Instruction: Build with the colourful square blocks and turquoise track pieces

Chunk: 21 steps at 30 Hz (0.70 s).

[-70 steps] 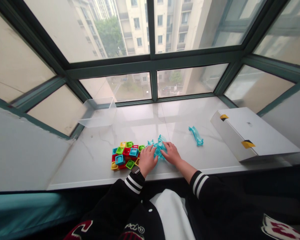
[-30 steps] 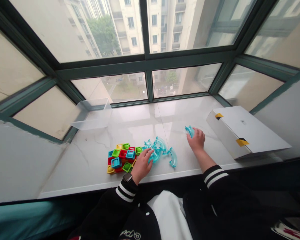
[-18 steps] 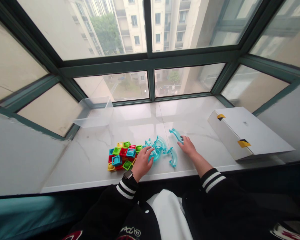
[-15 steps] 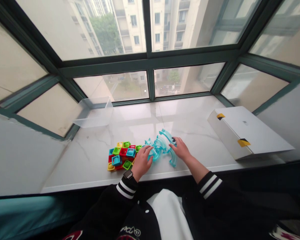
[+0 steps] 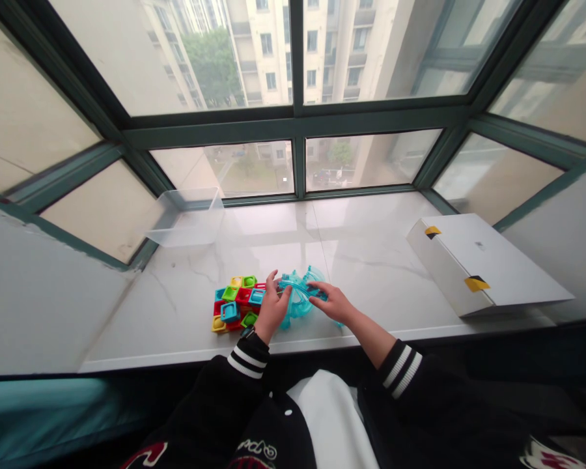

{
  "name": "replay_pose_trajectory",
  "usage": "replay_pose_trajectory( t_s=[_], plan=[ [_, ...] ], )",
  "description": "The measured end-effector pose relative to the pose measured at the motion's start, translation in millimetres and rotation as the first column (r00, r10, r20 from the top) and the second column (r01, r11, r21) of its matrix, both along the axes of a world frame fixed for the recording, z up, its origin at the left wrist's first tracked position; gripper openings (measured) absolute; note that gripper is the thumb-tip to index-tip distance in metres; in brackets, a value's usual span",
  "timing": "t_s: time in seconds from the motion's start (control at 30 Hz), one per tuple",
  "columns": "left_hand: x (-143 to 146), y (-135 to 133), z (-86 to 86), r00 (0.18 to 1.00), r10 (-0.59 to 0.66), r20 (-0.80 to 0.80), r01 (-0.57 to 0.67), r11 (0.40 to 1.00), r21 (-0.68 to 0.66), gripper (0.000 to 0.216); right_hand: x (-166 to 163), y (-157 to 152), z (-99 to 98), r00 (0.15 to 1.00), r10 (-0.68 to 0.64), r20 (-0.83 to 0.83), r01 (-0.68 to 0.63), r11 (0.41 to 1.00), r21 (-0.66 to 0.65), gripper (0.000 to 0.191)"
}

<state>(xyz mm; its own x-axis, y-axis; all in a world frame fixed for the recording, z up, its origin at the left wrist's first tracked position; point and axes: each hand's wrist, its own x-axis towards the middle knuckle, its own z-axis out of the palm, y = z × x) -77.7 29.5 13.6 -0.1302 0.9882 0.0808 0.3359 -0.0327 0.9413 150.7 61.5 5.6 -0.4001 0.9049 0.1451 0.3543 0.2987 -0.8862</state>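
Note:
A translucent blue curved track piece [image 5: 297,283] is held between my two hands over a heap of similar pieces. My left hand [image 5: 272,307] has its thumb and fingers closed around the left end of that piece. At the other end, my right hand [image 5: 338,303] pinches it between thumb and fingers. Beneath lie several more translucent blue track pieces [image 5: 300,307], partly covered by the hands. Close by my left hand sits a cluster of red, blue, green and yellow toy blocks [image 5: 230,311], its right side hidden behind that hand.
A clear plastic bin [image 5: 188,234] stands at the back left of the white marble sill [image 5: 366,241]. To the right is a white box [image 5: 498,260] with yellow-and-black tape tabs. Windows with green frames [image 5: 215,136] enclose the sill.
My right hand has moved left, bringing a curved track piece across the heap. My left hand has turned upward and closed on the piece's other end.

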Motion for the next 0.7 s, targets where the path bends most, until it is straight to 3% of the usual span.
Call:
replay_pose_trajectory(
  t_s=[0.13, 0.43, 0.7],
  plan=[
    [1, 11, -1.4, 0.962, -0.104, 0.252, 0.12, 0.992, -0.049, 0.056, 4, 4, -3.7, 0.998, 0.021, -0.052, -0.024, 0.998, -0.061, 0.039],
    [7, 9, 10.6, 0.876, 0.0, 0.483, 0.08, 0.986, -0.146, 0.056, -1, 8, 1.0, 0.975, -0.052, -0.218, 0.014, 0.985, -0.171, 0.039],
    [8, 7, 23.2, 0.853, 0.006, 0.523, 0.098, 0.98, -0.171, 0.054, 0, 5, 11.0, 0.968, -0.082, -0.236, 0.044, 0.986, -0.162, 0.038]
  ],
)
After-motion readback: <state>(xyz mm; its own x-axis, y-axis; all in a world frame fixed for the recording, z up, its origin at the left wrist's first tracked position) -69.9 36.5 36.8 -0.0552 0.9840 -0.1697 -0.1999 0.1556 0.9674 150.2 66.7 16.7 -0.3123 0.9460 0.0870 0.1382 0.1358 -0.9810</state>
